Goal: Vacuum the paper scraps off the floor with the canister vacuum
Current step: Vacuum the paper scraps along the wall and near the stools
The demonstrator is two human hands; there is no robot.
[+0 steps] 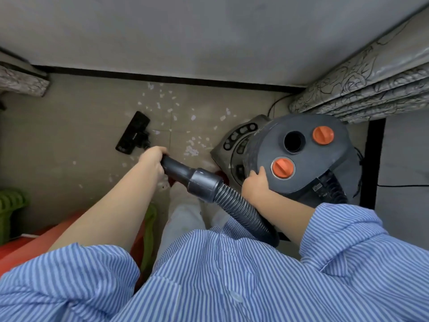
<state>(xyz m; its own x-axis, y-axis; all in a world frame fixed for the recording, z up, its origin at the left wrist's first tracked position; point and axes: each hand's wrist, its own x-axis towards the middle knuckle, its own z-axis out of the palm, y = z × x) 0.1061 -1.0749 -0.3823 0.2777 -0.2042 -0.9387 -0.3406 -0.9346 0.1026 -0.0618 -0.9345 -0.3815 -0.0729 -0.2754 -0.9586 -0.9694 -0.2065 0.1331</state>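
Observation:
White paper scraps (191, 150) lie scattered on the beige floor ahead, from the wall's dark skirting down to my feet. My left hand (152, 160) grips the grey wand (183, 175), which runs forward to a black floor nozzle (133, 133) lying on the floor left of the scraps. A ribbed grey hose (243, 213) leads back from the wand toward my body. My right hand (257, 185) holds the front edge of the grey canister vacuum (301, 156). The canister's top has two orange caps and an open round port (294, 141).
A grey appliance with buttons (236, 140) sits on the floor against the canister's left side. Patterned mattresses (362, 89) are stacked at the right, a black cable (276, 104) beside them. A green stool (11, 205) and an orange object (34, 242) are at the lower left.

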